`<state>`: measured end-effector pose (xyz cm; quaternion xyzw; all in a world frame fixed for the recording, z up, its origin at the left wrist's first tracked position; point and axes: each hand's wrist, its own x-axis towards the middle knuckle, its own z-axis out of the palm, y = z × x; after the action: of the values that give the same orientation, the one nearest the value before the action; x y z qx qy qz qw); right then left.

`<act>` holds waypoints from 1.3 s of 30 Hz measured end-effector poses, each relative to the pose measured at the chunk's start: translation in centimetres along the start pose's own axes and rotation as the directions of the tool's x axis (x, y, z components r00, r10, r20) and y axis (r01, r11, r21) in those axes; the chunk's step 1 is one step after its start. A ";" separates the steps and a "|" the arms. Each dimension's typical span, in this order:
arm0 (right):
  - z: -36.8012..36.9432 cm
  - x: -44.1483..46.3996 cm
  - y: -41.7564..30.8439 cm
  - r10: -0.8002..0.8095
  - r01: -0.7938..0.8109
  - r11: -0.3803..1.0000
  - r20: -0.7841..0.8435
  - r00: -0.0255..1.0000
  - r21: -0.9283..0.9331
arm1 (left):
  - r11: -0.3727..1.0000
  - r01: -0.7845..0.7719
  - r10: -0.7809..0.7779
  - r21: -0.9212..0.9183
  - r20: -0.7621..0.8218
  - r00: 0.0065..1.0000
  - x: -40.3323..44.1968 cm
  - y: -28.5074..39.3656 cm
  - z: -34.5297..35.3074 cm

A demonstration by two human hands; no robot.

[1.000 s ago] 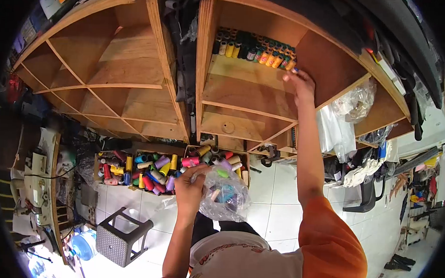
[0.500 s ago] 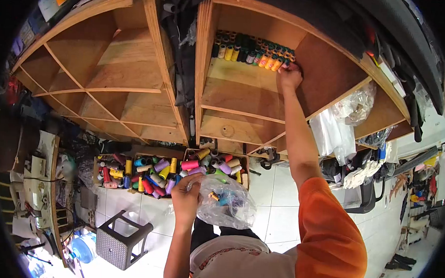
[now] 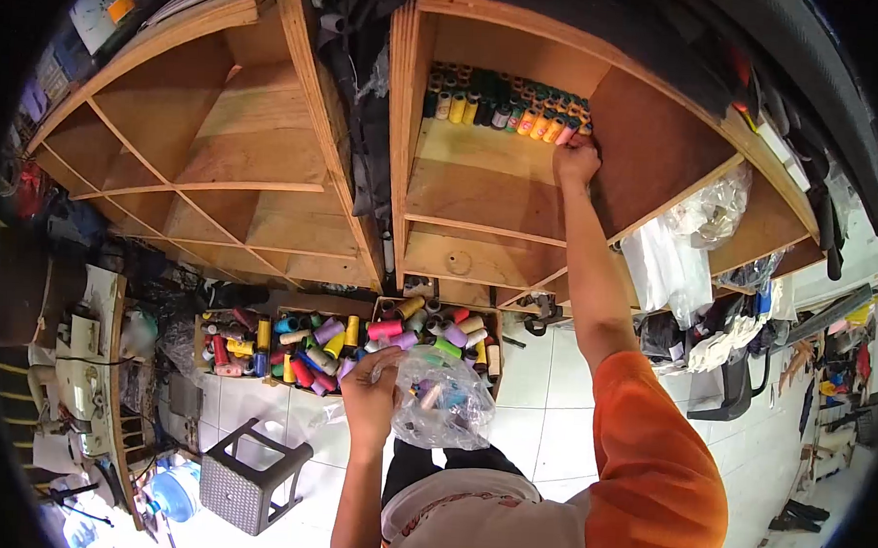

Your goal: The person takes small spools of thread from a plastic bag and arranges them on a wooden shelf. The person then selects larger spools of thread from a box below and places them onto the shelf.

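By the brown wooden compartment's right wall (image 3: 661, 137), right hand (image 3: 576, 164) meets cylindrical coloured thread spools (image 3: 457, 108), grip unclear; left hand (image 3: 369, 393) pinches clear plastic bag (image 3: 447, 429), likely for support.

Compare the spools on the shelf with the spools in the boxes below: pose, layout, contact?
Pose: the shelf spools stand upright; many box spools lie on their sides or lean.
Layout: the shelf spools form close rows; the box spools are jumbled at mixed angles.
Contact: the right hand is at the shelf spools' right end; neither hand reaches into the box spools.
Shared: both sets are mixed colours.
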<state>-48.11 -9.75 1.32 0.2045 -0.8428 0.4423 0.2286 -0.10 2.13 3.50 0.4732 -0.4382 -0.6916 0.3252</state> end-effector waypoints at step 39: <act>-12.8 -42.7 0.5 -0.021 0.094 0.995 0.994 -0.104 0.030 | 0.901 -0.426 0.429 -0.076 0.288 0.856 -11.3 4.2 5.9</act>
<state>-11.14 7.37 -16.73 0.4953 -0.7355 0.1135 -0.4481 -1.65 11.94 12.55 0.2530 -0.5727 -0.6674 0.4031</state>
